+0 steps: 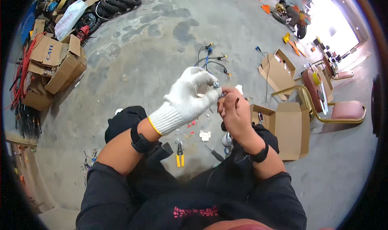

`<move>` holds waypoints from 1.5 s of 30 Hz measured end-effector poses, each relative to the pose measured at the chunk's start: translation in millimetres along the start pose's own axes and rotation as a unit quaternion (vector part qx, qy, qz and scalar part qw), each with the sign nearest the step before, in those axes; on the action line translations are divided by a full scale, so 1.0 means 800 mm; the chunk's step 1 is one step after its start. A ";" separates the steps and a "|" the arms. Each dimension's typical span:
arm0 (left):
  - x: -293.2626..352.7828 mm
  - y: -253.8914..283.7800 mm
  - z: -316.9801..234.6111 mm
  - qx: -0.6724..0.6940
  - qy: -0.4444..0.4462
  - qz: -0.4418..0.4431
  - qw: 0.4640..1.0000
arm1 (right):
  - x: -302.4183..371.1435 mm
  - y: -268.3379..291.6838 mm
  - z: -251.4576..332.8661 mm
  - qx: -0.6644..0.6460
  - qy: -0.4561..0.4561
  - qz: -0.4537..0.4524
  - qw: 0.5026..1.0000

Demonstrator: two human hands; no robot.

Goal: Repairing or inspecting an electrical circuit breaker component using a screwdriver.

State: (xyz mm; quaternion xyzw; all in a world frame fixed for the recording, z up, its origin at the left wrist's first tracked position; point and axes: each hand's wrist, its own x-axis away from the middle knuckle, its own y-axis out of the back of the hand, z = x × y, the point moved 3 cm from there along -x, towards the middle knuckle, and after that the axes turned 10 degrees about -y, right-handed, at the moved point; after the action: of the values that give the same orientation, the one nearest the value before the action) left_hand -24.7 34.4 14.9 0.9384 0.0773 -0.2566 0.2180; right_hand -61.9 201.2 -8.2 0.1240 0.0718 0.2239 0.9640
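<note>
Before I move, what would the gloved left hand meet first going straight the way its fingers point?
Most likely the bare right hand, just to the right of the left hand; they look very close, and I can't tell whether they already touch.

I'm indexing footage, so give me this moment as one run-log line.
left hand: gloved, pinching small bluish-grey piece | right hand: bare, close beside left, grip unclear | floor: yellow-handled pliers, screwdriver, cables
</note>
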 end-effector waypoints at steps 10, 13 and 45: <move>0.006 0.002 -0.009 -0.141 -0.095 0.011 0.985 | -0.003 -0.004 0.013 0.000 0.003 -0.036 0.999; 0.008 0.004 -0.010 -0.139 -0.068 0.010 0.988 | -0.002 -0.006 0.024 -0.041 -0.034 -0.016 0.998; -0.005 0.044 0.050 0.446 0.337 -0.197 0.805 | -0.058 -0.007 -0.156 0.181 -0.273 0.042 0.944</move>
State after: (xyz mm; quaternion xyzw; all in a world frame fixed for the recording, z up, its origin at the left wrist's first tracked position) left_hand -36.9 -14.9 -1.2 0.9241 0.2066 0.0326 -0.3199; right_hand -125.4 201.2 -125.5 0.3560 -0.1595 0.2049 0.8977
